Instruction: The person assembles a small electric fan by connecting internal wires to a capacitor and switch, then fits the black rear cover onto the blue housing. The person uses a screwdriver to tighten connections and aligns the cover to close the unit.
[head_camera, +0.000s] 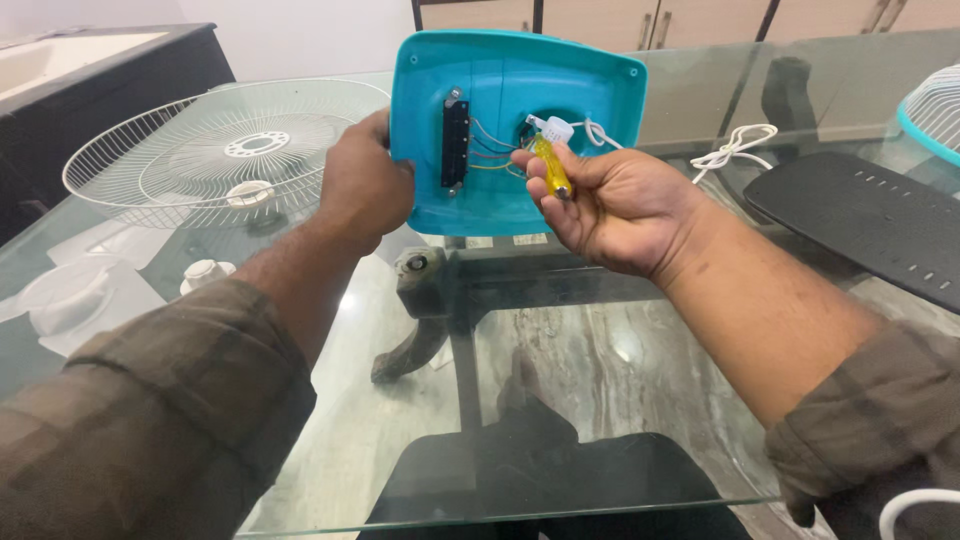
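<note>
Turquoise panel held up at centre frame, screwdriver at its wiring.

My left hand (362, 185) has its fingers closed on the left edge of the turquoise panel (515, 130); my right hand (610, 205) pinches a yellow screwdriver (551, 166), its long axis tilted up-left into the wires (492, 150), above the glass counter (600, 350).

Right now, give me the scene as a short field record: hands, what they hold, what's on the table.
left hand: grips the left edge of the teal panel, held upright
right hand: holds a yellow screwdriver at the panel's wiring
panel inside: black switch block, coloured wires
table: glass top; white wire fan guard left, black plate right, white cord
</note>
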